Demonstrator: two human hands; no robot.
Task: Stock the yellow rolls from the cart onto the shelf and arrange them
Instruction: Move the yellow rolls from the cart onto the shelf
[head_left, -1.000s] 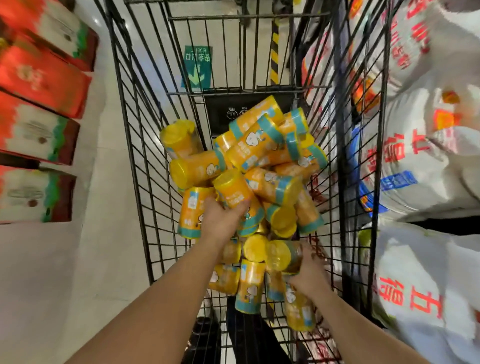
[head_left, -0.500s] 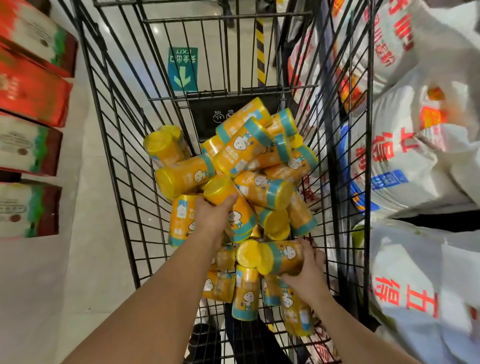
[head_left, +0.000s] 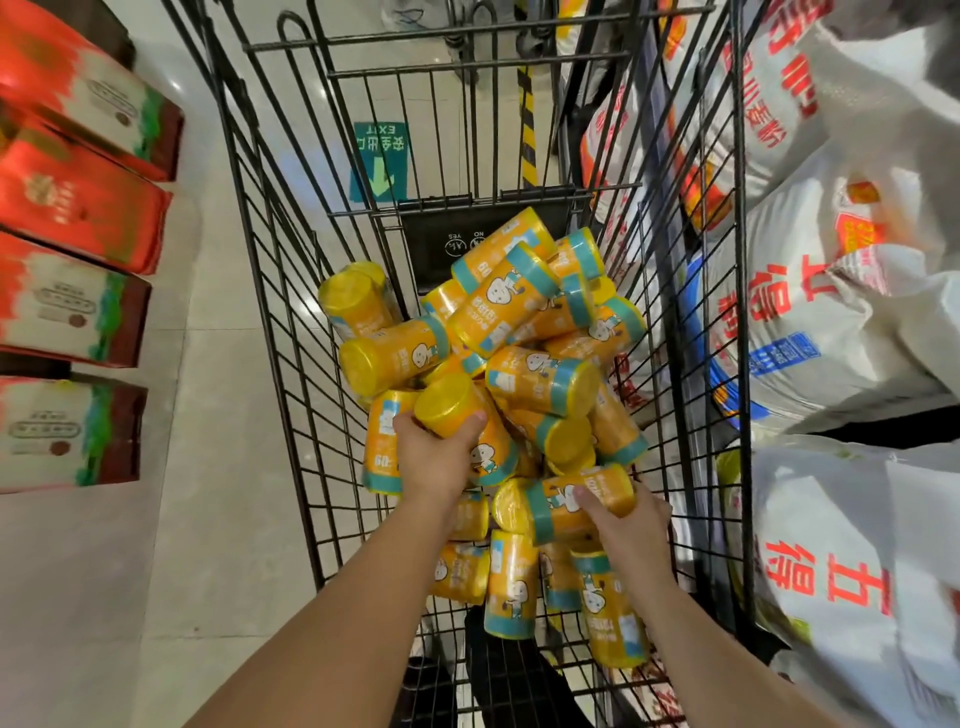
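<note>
Yellow rolls (head_left: 524, 312) heaped in cart (head_left: 441, 241), centre frame. Left grip (head_left: 435, 460) clasps tilted roll (head_left: 451, 408), cap toward upper left. Right grip (head_left: 626, 525) clasps crosswise roll (head_left: 558, 506), axis left-to-right, just lower right. Judgement: both ready to lift out.

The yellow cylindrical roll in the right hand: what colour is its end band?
Teal band on the yellow cylindrical roll; head view shows it best.

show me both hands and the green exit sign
left hand (head_left: 434, 460), head view, back of hand
right hand (head_left: 628, 525), head view, back of hand
green exit sign (head_left: 379, 178), head view, its arrow
</note>
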